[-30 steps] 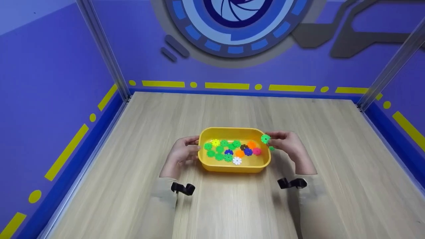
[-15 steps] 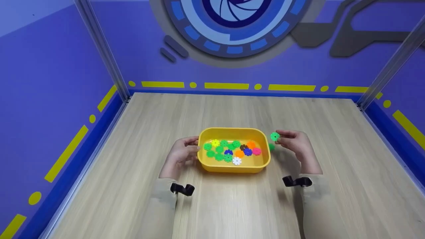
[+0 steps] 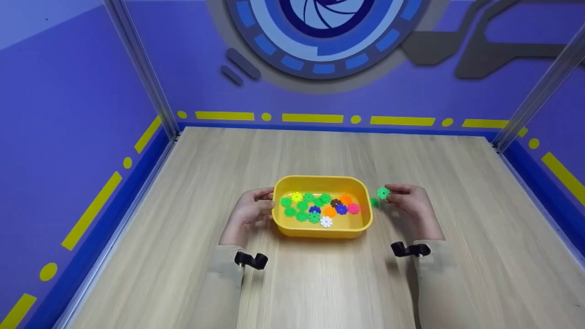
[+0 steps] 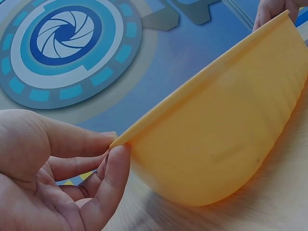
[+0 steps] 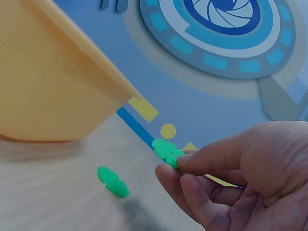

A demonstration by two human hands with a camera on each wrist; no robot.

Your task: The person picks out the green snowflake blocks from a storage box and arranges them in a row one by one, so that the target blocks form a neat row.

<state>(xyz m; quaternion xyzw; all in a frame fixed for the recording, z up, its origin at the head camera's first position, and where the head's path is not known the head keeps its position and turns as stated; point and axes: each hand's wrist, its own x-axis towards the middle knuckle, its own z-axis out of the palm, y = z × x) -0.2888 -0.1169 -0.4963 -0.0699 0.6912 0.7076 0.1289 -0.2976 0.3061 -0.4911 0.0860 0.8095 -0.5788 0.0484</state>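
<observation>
- Left hand (image 3: 249, 210): nearly closed, thumb and finger pinching the rim of the tub (image 3: 324, 233) at its left end. Reads as a steadying hold.
- Right hand (image 3: 409, 203): closed to a thin pinch, thumb against fingers, on one green disc (image 3: 383, 193). Disc's notched edge pokes out past the fingertips.
- Tub: looks seated on the table (image 3: 320, 283), between the hands. Holds a loose spread of small discs — mostly green, plus yellow (image 3: 297, 196), white (image 3: 326, 221), pink (image 3: 353, 208), some orange and blue, one dark.
- Held disc: outside the tub, off its right end, above the table. No contact with either that I can see.
- Loose disc (image 5: 113, 182): also green, lying on the table near the tub's right end, with a gap from the wall in the right wrist view.
- Step in hand, my read: handling discs one at a time at the tub's right end, left hand bracing.
- Next move, if it's a set-down: lower the disc flat near the loose one, then part the fingers. If it's tub-bound, lift over the right rim first.
- Watch: thin disc, small grip area — could slip or flip on release. Wrist could also nudge the loose one.
</observation>
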